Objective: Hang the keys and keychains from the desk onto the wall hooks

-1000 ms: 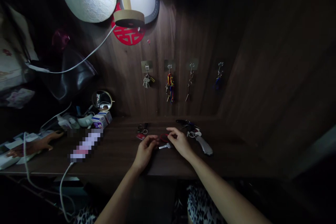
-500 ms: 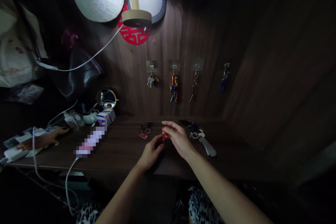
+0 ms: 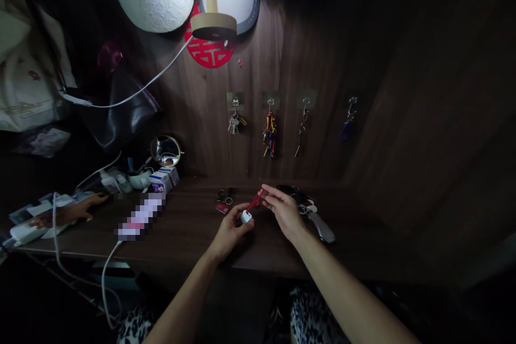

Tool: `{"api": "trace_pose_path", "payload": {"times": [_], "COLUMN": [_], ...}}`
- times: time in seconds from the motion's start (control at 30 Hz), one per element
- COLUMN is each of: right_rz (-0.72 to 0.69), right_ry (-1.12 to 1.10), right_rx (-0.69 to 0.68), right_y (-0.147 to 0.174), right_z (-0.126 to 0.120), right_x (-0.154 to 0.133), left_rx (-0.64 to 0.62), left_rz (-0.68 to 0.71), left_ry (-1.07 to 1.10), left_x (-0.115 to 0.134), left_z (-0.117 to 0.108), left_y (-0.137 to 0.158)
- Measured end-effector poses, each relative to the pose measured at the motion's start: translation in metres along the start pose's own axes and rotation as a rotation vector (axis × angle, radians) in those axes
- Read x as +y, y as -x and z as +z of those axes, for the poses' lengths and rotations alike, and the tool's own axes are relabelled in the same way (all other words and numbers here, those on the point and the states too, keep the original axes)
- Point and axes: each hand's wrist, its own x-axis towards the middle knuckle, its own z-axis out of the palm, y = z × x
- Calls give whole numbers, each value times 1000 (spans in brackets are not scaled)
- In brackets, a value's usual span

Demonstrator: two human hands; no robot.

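Observation:
My left hand (image 3: 229, 232) is closed on a small white case-like object (image 3: 245, 217), held just above the dark wooden shelf. A red strap (image 3: 253, 203) rises from this object toward the right. My right hand (image 3: 287, 216) pinches the strap's upper end between its fingers. Left of my hands, a dark key fob with metal rings (image 3: 228, 200) lies beside a small red tag (image 3: 221, 208). Partly behind my right hand rest a bunch of keys (image 3: 308, 206) and a grey, handle-shaped piece (image 3: 321, 227).
Four wall hooks carry silver keys (image 3: 234, 124), a colourful key bunch (image 3: 269, 137), a thin key chain (image 3: 300, 137) and a blue fob (image 3: 345, 129). A lamp (image 3: 213, 26) hangs above. At left are a round mirror (image 3: 166, 150), a box (image 3: 164, 178) and cables.
The white object now shows in my left hand. My right hand has moved slightly right, drawing the red strap out into a slanted line. The view has shifted a little.

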Motion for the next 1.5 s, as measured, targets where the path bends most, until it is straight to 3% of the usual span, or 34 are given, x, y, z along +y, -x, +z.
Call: {"api": "trace_pose_path", "payload": {"times": [0.27, 0.37, 0.43, 0.6, 0.67, 0.77, 0.93, 1.07, 1.17, 1.37, 1.5], "right_rz": [-223, -347, -380, -239, -191, -187, -104, 50, 76, 83, 100], "right_ry": [507, 670, 709, 672, 723, 773, 554, 191, 8, -170, -213], "right_rx": [-34, -5, -78, -510, -555, -488, -365, -332, -334, -155, -28], "right_y": [-3, 2, 9, 25, 26, 24, 20, 23, 25, 19, 16], "right_z": [-20, -21, -18, -6, -4, -4, -10, -9, -7, -10, -12], "right_x": [27, 28, 23, 15, 18, 22, 19, 16, 14, 12, 14], "left_rx": [-17, -37, -39, -62, -59, -36, 19, 76, 98, -64, -75], "left_rz": [-22, -34, -49, -23, 1, -9, 26, 72, 46, -6, -17], "left_ry": [7, -2, 7, 23, 29, 45, -26, -178, -217, -162, -108], "left_x": [4, 5, 4, 2, 1, 0, -3, -7, -10, -4, 3], "left_z": [0, -1, -1, -3, -3, -4, -3, -1, 0, 3, 5], "left_y": [2, 2, 2, 1, 1, 1, 1, 1, 1, 3, 4]}}
